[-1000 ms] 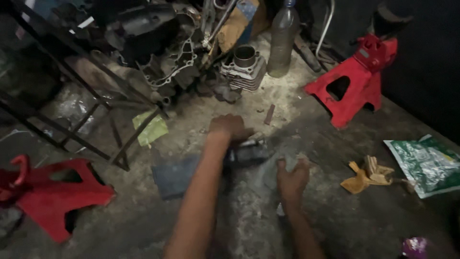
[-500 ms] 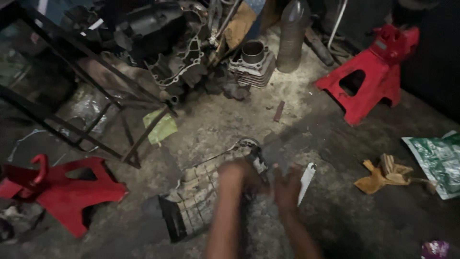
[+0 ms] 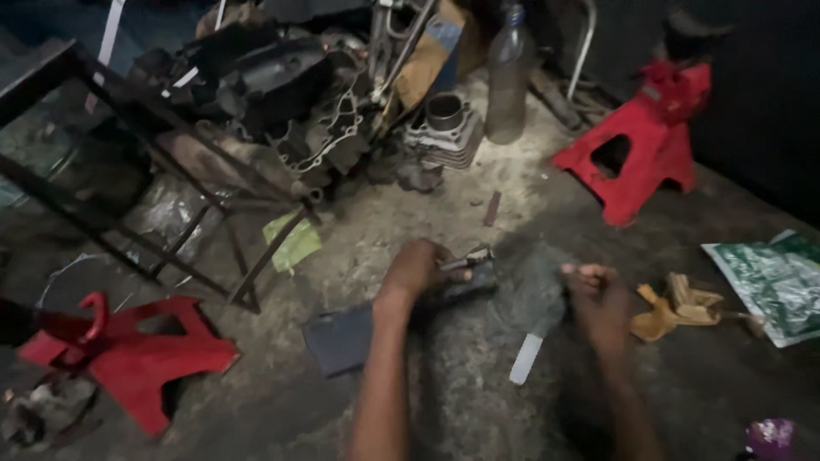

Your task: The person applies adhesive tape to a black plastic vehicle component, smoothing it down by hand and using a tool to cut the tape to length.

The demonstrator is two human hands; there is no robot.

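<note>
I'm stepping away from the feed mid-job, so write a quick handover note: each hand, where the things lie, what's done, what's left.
Left hand: gripping a small dark part on the concrete floor.
Right hand: closed just right of a grey cloth; what it grips is unclear.
A white strip lies under the cloth; a dark flat pad lies left of the forearm.
Done: part in hand.
Left: unclear; engine cylinder sits untouched behind.
</note>
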